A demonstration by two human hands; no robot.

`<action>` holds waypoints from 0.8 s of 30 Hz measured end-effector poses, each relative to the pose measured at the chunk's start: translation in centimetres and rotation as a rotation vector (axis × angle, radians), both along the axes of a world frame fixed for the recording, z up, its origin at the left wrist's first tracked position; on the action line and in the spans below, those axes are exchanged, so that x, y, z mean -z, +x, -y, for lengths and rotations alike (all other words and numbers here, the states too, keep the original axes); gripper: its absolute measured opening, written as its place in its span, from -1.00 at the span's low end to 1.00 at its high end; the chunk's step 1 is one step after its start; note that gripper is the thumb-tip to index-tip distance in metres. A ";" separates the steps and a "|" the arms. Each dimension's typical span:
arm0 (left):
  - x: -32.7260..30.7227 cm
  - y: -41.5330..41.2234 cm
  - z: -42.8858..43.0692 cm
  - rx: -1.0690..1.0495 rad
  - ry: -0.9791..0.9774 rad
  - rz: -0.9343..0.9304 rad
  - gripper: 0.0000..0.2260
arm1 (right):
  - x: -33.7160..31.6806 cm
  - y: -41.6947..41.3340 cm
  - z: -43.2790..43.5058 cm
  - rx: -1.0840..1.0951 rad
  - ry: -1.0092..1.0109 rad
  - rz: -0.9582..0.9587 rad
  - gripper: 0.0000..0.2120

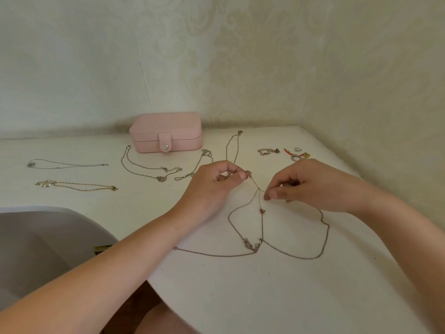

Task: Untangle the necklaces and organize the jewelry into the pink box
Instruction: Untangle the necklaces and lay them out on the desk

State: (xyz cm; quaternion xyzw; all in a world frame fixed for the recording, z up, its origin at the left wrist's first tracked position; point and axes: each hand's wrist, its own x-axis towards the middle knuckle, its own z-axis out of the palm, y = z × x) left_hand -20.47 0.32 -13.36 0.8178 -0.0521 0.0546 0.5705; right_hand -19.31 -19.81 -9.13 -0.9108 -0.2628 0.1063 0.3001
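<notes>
Tangled thin chains (pixel 261 227) lie looped on the white table in front of me, crossing near a small cluster of clasps (pixel 251 245). My left hand (pixel 216 182) pinches a rose-gold charm (pixel 248 174) on one chain between thumb and forefinger. My right hand (pixel 310 186) pinches the chain a little lower, near where the strands meet. The pink box (pixel 166 132) sits shut, its snap tab fastened, at the back of the table against the wall.
Separate necklaces lie spread out to the left: a thin one (pixel 65 164), a gold one (pixel 77 185), a silver one (pixel 149 168), another chain (pixel 195 166). A bracelet (pixel 268 151) and rings with a red string (pixel 297 154) lie back right. The table's curved edge (pixel 134 249) runs at lower left.
</notes>
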 end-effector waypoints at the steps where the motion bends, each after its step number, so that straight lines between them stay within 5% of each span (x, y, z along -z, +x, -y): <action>1: 0.0 0.0 0.0 -0.011 0.001 0.001 -0.88 | 0.0 0.0 0.0 0.005 0.000 0.003 -0.88; 9: 0.7 0.3 0.1 -0.084 0.073 0.098 -0.88 | -0.5 0.3 0.7 0.082 -0.016 -0.031 -0.85; 17: 1.1 -0.1 0.3 -0.192 0.432 0.154 -0.92 | 2.1 0.0 -1.7 0.258 -0.003 0.194 -0.93; 24: 1.1 -1.3 0.3 -0.101 0.578 0.301 -0.90 | 4.3 -3.2 -3.0 0.261 0.063 0.453 -0.78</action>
